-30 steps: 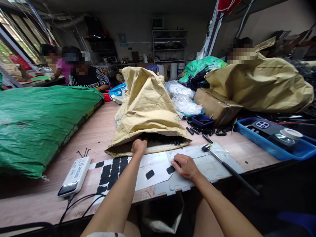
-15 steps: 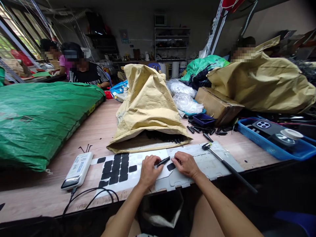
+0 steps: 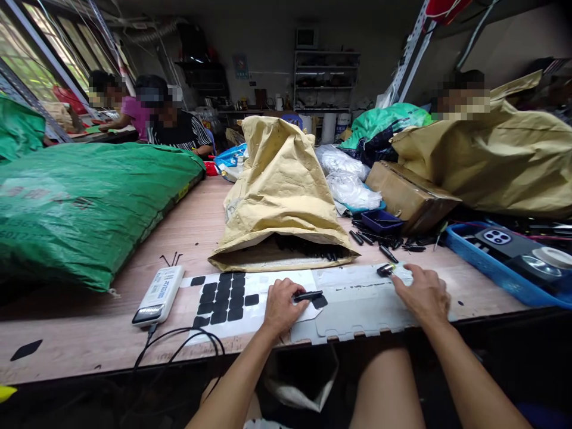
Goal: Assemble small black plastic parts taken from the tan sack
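Note:
My left hand (image 3: 283,307) pinches a short black pen-like rod (image 3: 308,296) just above the white sheet. A dark square pad (image 3: 320,302) lies under the rod's tip. To the right, my right hand (image 3: 422,295) is curled over a hammer (image 3: 385,270), its thumb and forefinger on either side of the shaft. The hammer's head shows beyond the fingers, while most of its handle is hidden. Several black square pads (image 3: 222,298) sit in rows on the white sheet (image 3: 257,316) left of my left hand. Grey-white board (image 3: 357,313) lies between my hands.
A paper sack (image 3: 281,196) with black parts in its mouth stands ahead. Nearby are a green sack (image 3: 89,208), a cabled white device (image 3: 158,295), loose black rods (image 3: 388,254), a cardboard box (image 3: 409,193) and a blue tray (image 3: 504,262). Other people sit behind the table.
My right hand has left the dark pad and moved right onto the hammer. My left hand still holds the black rod, now turned more level. The whole view has shifted slightly.

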`<state>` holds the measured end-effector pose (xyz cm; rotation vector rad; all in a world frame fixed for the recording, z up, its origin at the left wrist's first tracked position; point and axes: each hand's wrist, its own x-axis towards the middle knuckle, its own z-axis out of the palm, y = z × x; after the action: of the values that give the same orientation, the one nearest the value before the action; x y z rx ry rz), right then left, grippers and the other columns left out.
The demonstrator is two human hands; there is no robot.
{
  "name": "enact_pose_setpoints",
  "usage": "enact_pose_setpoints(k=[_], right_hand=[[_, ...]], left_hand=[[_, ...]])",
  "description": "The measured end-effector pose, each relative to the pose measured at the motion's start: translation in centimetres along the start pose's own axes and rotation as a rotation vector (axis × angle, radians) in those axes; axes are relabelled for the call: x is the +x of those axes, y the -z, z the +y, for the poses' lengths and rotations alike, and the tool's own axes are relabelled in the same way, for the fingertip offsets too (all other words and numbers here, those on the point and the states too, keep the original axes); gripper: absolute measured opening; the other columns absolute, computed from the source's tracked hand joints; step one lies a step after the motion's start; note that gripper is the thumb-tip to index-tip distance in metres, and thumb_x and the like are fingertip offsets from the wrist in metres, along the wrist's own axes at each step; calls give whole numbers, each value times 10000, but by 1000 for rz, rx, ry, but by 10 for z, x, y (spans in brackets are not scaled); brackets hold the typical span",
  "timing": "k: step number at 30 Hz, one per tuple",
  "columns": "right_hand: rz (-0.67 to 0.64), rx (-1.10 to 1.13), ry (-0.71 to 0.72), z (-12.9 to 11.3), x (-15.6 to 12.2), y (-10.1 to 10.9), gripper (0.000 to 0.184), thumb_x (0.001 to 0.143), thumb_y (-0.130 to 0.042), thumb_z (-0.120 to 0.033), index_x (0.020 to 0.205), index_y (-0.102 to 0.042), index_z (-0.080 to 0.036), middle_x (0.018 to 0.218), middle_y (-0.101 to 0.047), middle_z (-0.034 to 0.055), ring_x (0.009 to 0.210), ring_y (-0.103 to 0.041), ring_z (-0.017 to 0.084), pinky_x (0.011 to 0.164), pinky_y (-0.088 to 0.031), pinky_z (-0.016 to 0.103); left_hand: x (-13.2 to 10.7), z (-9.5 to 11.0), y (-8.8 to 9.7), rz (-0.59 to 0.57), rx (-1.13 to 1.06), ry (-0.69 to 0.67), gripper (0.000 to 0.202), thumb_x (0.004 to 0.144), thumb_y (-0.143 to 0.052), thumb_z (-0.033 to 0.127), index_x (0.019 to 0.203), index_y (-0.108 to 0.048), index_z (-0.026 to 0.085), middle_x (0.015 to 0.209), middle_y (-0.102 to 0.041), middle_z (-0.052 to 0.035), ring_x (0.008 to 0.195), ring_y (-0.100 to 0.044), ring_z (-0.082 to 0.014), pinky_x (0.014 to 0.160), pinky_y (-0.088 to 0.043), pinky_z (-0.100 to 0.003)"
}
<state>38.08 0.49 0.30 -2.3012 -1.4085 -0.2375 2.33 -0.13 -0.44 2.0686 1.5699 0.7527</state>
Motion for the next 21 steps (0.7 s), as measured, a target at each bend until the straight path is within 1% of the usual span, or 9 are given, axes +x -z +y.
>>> enact_pose_setpoints(k=[3, 4, 6, 8, 10, 12, 14, 17, 21], right_hand=[[-249, -121, -49, 36, 2, 2, 453, 848, -533, -552, 1097, -700, -211, 1037, -665, 168, 941, -625, 365, 758, -470, 470], [-285, -116, -22, 41, 1, 3, 406, 871, -504, -520, 1039, -700, -208, 1001, -673, 157, 908, -635, 344, 743, -469, 449], [-247, -77, 43, 38, -7, 4, 349, 910, -441, -451, 940, -681, -198, 962, -679, 148, 878, -640, 315, 733, -469, 422], [-137, 27, 95, 21, -18, 9, 338, 928, -412, -425, 895, -656, -193, 955, -683, 147, 874, -642, 302, 739, -477, 410], [-57, 241, 164, -7, -35, 16, 332, 939, -426, -442, 909, -649, -198, 945, -694, 127, 867, -651, 277, 758, -499, 391], [-83, 508, 288, -38, -55, 23, 309, 949, -467, -444, 960, -660, -203, 934, -715, 100, 856, -670, 244, 791, -529, 361], [-141, 657, 426, -68, -77, 29, 300, 979, -474, -409, 1074, -674, -207, 1032, -727, 95, 954, -680, 233, 853, -541, 349], [-201, 692, 566, -100, -105, 32, 322, 1017, -442, -334, 1234, -656, -233, 1091, -714, 89, 1003, -673, 226, 908, -540, 361], [-203, 590, 646, -118, -126, 30, 385, 1027, -407, -260, 1350, -616, -268, 955, -683, 77, 864, -652, 214, 813, -543, 341]], left_hand=[[0, -1, 0, -3, -13, -5, 167, 774, -747, 279, 940, -738, 267, 954, -692, -14, 986, -558, -240, 858, -372, -371], [0, -2, -1, -1, -17, -6, 174, 773, -749, 276, 946, -734, 265, 955, -693, -12, 981, -559, -236, 858, -371, -369], [0, -3, -1, 3, -18, -4, 173, 776, -751, 276, 946, -726, 259, 956, -694, -11, 976, -560, -231, 859, -371, -366], [0, -3, -1, -2, -12, -1, 159, 782, -753, 288, 936, -728, 259, 949, -692, -10, 975, -558, -229, 859, -371, -364], [0, -4, -1, -6, -7, 0, 152, 788, -753, 306, 934, -738, 266, 939, -689, -11, 974, -556, -228, 859, -372, -363], [0, -5, -2, -5, -10, 3, 155, 791, -753, 320, 937, -747, 270, 924, -685, -12, 964, -556, -225, 859, -373, -362], [0, -6, -3, -1, -22, 7, 157, 793, -754, 326, 940, -754, 272, 904, -680, -11, 948, -555, -220, 856, -374, -358], [1, -6, -3, -2, -40, 10, 156, 797, -758, 331, 945, -763, 281, 884, -673, -9, 936, -555, -218, 844, -375, -352], [1, -6, -2, -11, -27, 8, 165, 811, -754, 360, 956, -758, 282, 892, -669, -15, 941, -552, -229, 833, -370, -358]])
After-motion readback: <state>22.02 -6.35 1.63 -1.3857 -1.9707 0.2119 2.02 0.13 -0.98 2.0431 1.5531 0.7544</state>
